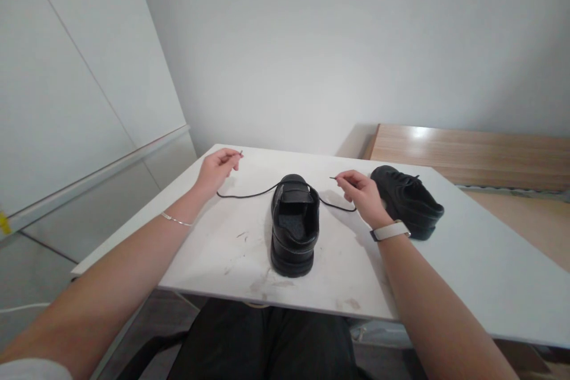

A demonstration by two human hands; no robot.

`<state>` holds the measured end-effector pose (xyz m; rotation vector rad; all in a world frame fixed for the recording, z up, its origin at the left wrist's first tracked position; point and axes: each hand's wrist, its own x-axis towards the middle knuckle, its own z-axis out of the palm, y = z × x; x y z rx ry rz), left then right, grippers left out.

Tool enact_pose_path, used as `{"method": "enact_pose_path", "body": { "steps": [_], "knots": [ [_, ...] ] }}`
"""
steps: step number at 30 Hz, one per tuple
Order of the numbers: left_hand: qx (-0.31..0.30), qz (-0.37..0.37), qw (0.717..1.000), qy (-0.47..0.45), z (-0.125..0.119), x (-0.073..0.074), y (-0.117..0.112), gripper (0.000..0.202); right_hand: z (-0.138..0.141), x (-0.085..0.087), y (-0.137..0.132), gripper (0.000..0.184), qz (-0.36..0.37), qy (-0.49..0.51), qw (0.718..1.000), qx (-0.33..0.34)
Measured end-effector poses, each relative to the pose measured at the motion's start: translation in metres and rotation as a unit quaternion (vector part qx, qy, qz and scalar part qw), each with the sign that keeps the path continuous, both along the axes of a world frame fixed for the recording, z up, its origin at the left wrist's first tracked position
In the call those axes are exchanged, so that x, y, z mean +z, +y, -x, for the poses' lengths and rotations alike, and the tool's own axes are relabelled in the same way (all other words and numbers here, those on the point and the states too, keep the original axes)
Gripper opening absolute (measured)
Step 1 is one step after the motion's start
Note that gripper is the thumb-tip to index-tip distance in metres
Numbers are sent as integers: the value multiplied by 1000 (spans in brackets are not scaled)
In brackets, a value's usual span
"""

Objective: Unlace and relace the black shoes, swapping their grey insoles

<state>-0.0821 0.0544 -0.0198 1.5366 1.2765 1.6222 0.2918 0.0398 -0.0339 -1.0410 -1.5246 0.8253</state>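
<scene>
As a black leather shoe (293, 258) sits just below ctr. frame on the flat white desk (481, 285), L hand (220, 165) (ctr.-left) and R hand (362, 192) (right of ctr.), each nearly closed, pinch opp. tips of a thin black lace (243, 196).

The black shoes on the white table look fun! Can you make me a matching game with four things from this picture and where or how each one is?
Things
1. left hand
2. middle shoe
3. other shoe
4. pale wristband

Where or how
A. standing on the right side of the table
B. around the right wrist
C. pinching a lace tip
D. with its black lace spread out to both sides

Right pairs: 1-C, 2-D, 3-A, 4-B
</scene>
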Motion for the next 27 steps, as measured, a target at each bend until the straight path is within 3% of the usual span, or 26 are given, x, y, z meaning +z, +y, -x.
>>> {"method": "enact_pose_path", "body": {
  "steps": [4, 8, 12, 18, 20, 24, 27],
  "knots": [
    [-127, -16, 976, 178, -32, -6, -19, 31, 16, -2, -6, 36, 27, -37, 996, 75],
    [-186, -36, 939, 287, -49, -10, -31, 30, 21, -3, -6, 33, 20, -63, 993, 102],
    [-170, -84, 894, 405, -51, -10, -33, 22, 26, -5, -6, 30, 22, -72, 989, 127],
    [-80, -181, 792, 577, -56, 0, -40, 26, 31, -6, -6, 26, 4, -66, 990, 128],
    [-83, -183, 790, 579, -58, 3, -42, 26, 31, -5, -7, 25, 5, -68, 990, 127],
    [-126, -165, 835, 509, -59, 6, -43, 17, 31, -2, -9, 23, 12, -56, 989, 139],
    [-154, -162, 854, 471, -59, 5, -41, 17, 32, -2, -10, 25, 17, -40, 987, 156]
  ]
}}
